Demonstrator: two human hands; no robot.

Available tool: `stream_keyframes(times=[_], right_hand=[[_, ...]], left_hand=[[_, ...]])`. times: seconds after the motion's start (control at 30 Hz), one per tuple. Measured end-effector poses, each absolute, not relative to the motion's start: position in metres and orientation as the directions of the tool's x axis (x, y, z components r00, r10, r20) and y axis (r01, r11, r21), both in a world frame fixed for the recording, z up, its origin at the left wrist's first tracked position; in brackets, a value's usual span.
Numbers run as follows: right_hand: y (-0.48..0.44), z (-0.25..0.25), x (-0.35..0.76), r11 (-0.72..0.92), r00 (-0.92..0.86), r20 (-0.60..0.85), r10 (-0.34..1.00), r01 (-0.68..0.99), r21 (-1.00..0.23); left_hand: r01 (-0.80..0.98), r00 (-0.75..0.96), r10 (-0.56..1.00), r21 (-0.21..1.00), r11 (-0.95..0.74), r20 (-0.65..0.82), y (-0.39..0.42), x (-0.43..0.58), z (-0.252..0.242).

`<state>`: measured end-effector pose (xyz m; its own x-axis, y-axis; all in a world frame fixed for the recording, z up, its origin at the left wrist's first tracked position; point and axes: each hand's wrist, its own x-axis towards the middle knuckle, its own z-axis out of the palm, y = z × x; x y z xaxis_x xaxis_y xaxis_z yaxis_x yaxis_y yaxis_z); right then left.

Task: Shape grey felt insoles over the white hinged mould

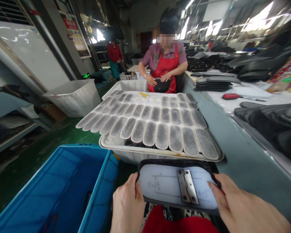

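Holding the black-rimmed panel (pixel 160 189) just short of the near edge of the white tub (pixel 135 149), with left hand (pixel 129 200) and right hand (pixel 235 200) clamped on opposite ends, possibly risking a twist or drop through uneven pinching.

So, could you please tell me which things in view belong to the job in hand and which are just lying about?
In hand:
dark-edged white panel, gripped by left hand and right hand
metal hinge on it
possibly the grey rounded pieces ahead

Apparently just lying about:
red-handled tool
blue bin
white bin at left
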<state>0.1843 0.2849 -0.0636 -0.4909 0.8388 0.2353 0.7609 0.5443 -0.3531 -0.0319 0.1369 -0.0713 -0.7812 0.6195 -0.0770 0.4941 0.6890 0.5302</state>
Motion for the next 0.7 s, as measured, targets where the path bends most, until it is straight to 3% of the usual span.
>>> stream_keyframes(times=[0.17, 0.3, 0.4, 0.47, 0.6, 0.7], right_hand=[[0.291, -0.066, 0.199, 0.475, -0.516, 0.032, 0.856, 0.761, -0.441], [0.286, -0.085, 0.202, 0.340, -0.483, -0.078, 0.872, 0.713, -0.613], [0.281, -0.097, 0.203, 0.174, -0.417, -0.131, 0.899, 0.617, -0.767], [0.283, -0.095, 0.205, 0.137, -0.415, -0.159, 0.896, 0.598, -0.790], [0.306, -0.072, 0.204, 0.320, -0.523, -0.099, 0.846, 0.648, -0.691], [0.329, -0.055, 0.190, 0.597, -0.689, 0.027, 0.724, 0.606, -0.525]], left_hand=[[0.585, -0.756, 0.652, 0.390, 0.711, -0.053, 0.140, -0.031, -0.074], [0.604, -0.759, 0.651, 0.340, 0.720, -0.030, 0.140, -0.027, -0.071], [0.602, -0.739, 0.666, 0.345, 0.720, -0.100, 0.138, -0.032, -0.067], [0.622, -0.695, 0.698, 0.345, 0.703, -0.172, 0.138, -0.039, -0.061], [0.658, -0.637, 0.747, 0.373, 0.655, -0.188, 0.147, -0.054, -0.044], [0.766, -0.557, 0.814, 0.276, 0.580, -0.164, 0.160, -0.062, -0.035]])
